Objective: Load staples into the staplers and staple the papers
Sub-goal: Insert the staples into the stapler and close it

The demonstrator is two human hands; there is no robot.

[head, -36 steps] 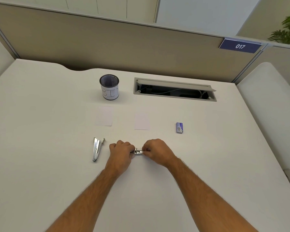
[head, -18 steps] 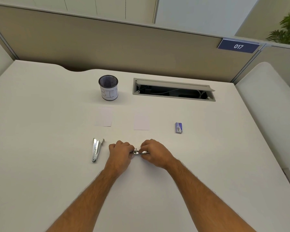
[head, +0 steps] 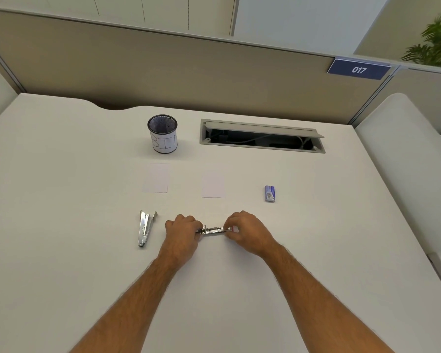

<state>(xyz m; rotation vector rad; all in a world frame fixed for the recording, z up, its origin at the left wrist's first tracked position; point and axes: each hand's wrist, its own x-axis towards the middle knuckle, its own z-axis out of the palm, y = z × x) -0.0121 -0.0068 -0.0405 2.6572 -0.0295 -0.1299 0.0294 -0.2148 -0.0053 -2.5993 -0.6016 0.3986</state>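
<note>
Centrally, a small metal stapler (head: 213, 230) is gripped at both ends just above the table (head: 61, 174).
Its left end is enclosed by the curled fingers of the left hand (head: 182, 231), its right end pinched by the right hand (head: 247, 231). A second stapler (head: 145, 228) is laid to the left; two papers (head: 156, 178) (head: 213, 186) and a staple box (head: 270, 193) are set beyond, a mesh cup (head: 163, 133) farther back.

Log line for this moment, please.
left hand: grips stapler | right hand: grips same | second stapler: on desk | staple box: untouched
</note>
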